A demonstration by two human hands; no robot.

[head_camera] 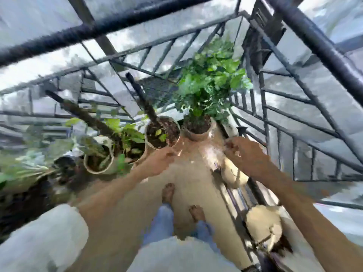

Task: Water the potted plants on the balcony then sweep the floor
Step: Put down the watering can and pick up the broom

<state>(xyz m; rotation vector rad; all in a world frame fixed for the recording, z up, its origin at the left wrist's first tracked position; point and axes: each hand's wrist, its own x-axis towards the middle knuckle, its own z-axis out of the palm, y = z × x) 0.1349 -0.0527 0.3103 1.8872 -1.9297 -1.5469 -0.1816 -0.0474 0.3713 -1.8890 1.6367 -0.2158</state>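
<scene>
We judge that we are at the watering step, or just short of it, since no can, jug or hose shows in either hand and no broom is in sight; the next move, as we read it, calls for fetching water and tipping it into the soil of each pot in turn.

Taking the leafy pot [197,125] at the far end of the floor [188,177] as our landmark: the pot with a dark stake [163,133] stands just beside it on its left, and further left along the same row come two more pots [117,150] (their leaves are badly smeared by motion); the railing [284,122] runs close on its right.

Our left hand [160,160] hovers nearer us than the staked pot, fingers loosely curled, and we cannot tell whether it holds anything; our right hand [244,154] reaches near the railing, fingers bent, and whether it pinches something is too blurred to say.
</scene>
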